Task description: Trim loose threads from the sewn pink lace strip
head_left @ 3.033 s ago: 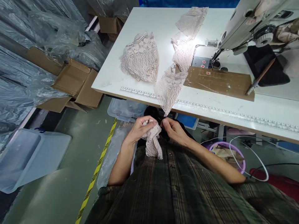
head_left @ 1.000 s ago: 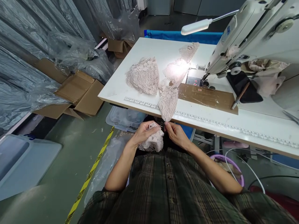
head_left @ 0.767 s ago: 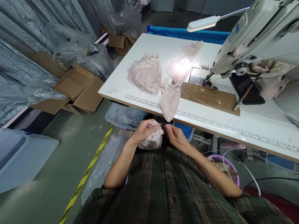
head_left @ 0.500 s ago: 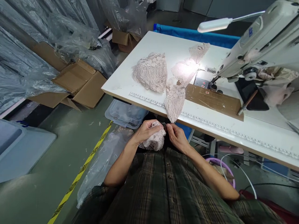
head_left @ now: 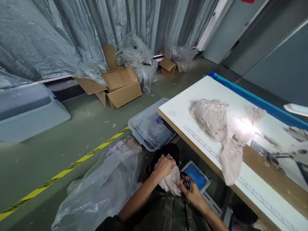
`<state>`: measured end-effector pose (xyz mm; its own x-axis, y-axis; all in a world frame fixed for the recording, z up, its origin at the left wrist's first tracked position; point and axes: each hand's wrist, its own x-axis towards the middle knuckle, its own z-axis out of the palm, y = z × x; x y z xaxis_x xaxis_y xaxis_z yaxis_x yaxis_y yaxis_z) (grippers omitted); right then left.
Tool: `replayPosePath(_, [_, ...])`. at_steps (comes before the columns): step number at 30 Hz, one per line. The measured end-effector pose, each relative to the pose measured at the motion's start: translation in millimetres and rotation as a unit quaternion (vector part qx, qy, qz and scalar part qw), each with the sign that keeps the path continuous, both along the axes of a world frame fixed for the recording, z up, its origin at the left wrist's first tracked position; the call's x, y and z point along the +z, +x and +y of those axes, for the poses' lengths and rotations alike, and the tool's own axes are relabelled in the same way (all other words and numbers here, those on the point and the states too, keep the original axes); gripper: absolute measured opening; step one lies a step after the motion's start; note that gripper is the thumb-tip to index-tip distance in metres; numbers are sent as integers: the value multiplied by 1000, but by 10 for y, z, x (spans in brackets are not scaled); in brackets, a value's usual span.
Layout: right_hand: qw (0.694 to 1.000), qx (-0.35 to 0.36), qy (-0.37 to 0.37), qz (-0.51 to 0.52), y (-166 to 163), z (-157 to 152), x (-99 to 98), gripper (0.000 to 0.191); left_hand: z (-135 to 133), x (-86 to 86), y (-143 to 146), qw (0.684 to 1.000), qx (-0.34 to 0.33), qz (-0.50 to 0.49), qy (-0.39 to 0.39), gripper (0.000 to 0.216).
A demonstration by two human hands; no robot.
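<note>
In my lap lies a piece of pale pink lace fabric point(head_left: 172, 182). My left hand point(head_left: 165, 167) is closed on its upper part, the fingers bunched over the cloth. On the other side my right hand point(head_left: 192, 192) grips a small pair of dark thread snips point(head_left: 185, 181) with a bit of blue on them, close beside the lace edge. The fingertips of that hand appear to touch the lace. On the table, another lace piece point(head_left: 232, 160) hangs over the front edge, joined or lying against a larger lace piece point(head_left: 210, 117).
A white sewing table point(head_left: 179, 104) with a printed ruler stands to the right, its sewing machine point(head_left: 298, 150) partly out of view. Below are a clear plastic box point(head_left: 154, 125) and a plastic bag point(head_left: 103, 189). An open cardboard box point(head_left: 125, 93) sits by the curtain.
The view has swung left and down. My hands have lowered with the lace, which now spreads out more in my lap. The snips show more plainly in my right hand.
</note>
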<state>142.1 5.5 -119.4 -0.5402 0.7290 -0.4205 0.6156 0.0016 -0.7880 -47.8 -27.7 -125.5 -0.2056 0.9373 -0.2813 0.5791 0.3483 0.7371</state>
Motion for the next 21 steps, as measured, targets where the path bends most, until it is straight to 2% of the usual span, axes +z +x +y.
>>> replayPosePath(4, [1000,2,13,-23,20,-2,-114,40,-51,-171,-28,1000,20,-8,-7,39])
replayPosePath(8, [997,-47,-37,-51,15,-45,-174,46,-53,-288,-94,999,44,-26,-15,36])
replayPosePath(11, [994,-83,-42,-52,-6,-135,-168,47,-48,-329,-138,998,55,-33,-18,35])
replayPosePath(14, [996,-63,14,-58,-24,-220,-98,42,-50,-335,-154,998,56,-29,-17,33])
replayPosePath(17, [990,-82,92,-72,-11,-247,4,37,-56,-315,-149,998,55,-5,-14,30])
replayPosePath(21, [986,-104,120,-49,64,-225,146,37,-58,-204,-137,996,72,49,9,30])
